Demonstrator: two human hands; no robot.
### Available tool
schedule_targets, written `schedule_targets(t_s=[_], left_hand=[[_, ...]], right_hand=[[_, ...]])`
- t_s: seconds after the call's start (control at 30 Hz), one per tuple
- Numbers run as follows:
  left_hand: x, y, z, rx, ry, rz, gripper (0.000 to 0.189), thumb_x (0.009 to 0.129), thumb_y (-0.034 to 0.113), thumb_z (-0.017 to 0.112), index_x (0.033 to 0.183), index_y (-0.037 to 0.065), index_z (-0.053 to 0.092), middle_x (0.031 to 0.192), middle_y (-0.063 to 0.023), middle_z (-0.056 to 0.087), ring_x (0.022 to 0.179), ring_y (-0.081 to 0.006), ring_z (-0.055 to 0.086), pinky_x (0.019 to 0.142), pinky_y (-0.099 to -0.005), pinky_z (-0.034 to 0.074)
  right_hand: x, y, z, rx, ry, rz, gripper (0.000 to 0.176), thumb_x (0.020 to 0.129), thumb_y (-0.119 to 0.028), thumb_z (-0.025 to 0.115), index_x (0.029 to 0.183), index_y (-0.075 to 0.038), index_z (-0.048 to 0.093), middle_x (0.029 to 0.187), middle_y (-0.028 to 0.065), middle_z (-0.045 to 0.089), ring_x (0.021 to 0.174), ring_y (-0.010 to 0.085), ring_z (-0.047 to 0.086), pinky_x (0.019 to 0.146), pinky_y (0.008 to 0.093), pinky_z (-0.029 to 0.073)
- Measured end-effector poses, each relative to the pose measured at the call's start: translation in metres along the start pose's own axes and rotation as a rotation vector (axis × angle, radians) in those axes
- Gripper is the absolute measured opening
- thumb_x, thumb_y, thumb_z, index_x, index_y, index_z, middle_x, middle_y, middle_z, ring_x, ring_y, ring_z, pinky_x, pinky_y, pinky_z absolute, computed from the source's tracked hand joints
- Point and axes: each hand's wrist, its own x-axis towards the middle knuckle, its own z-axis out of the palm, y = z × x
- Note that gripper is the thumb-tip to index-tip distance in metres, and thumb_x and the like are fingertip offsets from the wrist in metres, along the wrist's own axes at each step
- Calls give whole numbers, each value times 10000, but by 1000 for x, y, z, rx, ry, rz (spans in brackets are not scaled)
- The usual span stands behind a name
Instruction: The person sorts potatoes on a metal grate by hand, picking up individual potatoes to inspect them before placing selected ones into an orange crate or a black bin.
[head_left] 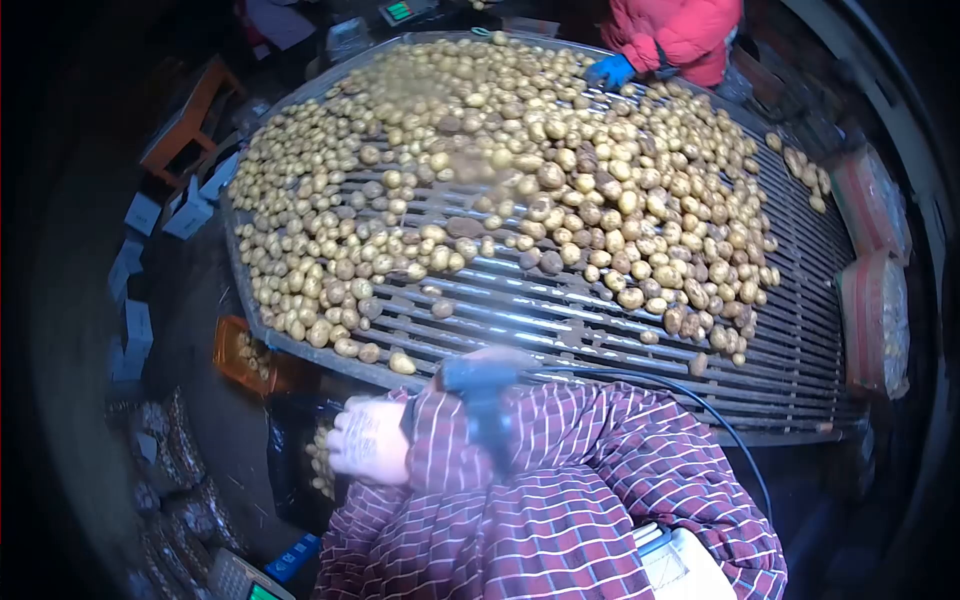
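My right hand (pixel 370 440) reaches across to the left, over a black container (pixel 285 450) with potatoes (pixel 322 465) in it. Its back faces up and the fingers curl downward; what they hold, if anything, is hidden. The plaid sleeve leads back from it across my body. My left hand does not show, covered by that arm and sleeve. Just beyond, a slatted metal table (pixel 500 315) carries a large spread of potatoes (pixel 640 200). A blurred dark strap-like object (pixel 480 400) sits in front of the sleeve.
Across the table, a person in a red jacket (pixel 680 40) has a blue-gloved hand (pixel 610 72) on the potatoes. An orange crate (pixel 235 355) stands at left, filled sacks (pixel 180 500) and a scale (pixel 245 580) lower left. Large bags (pixel 875 320) line the right. A cable (pixel 720 420) runs beside me.
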Motion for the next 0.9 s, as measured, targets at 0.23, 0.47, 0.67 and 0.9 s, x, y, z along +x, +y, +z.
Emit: schedule_targets(t_s=[0.23, 0.47, 0.67, 0.9], left_hand=[[87, 65, 51, 136, -241, 61, 406, 868, 185, 680, 1199, -16, 559, 1081, -78, 625, 962, -178, 563, 864, -334, 455], [41, 185, -59, -1149, 14, 880, 359, 980, 252, 480, 1289, 71, 509, 1195, -88, 578, 1081, -269, 565, 1019, -450, 423], [0, 245, -64, -938, 409, 803, 328, 952, 278, 550, 1148, 19, 592, 1002, -110, 637, 914, -228, 625, 866, -358, 516], [-32, 270, 49, 867, 687, 1490, 260, 715, 115, 617, 974, 117, 637, 939, -58, 620, 905, -232, 596, 884, -386, 447]], right_hand=[[-57, 113, -45, -697, -106, 424, 121, 752, -170, 602, 812, -139, 702, 781, 25, 659, 811, 179, 647, 914, 459, 418], [-89, 120, -58, 43, 134, 523, 270, 811, -180, 669, 1057, -68, 669, 951, 125, 641, 921, 295, 628, 821, 390, 507], [-25, 46, -37, 717, 112, 522, 192, 882, -80, 629, 1054, 3, 651, 983, 70, 682, 895, 144, 637, 817, 284, 493], [-20, 24, 23, 1541, 413, 741, 259, 953, -145, 517, 1133, -3, 638, 1074, 109, 664, 947, 183, 620, 860, 313, 489]])
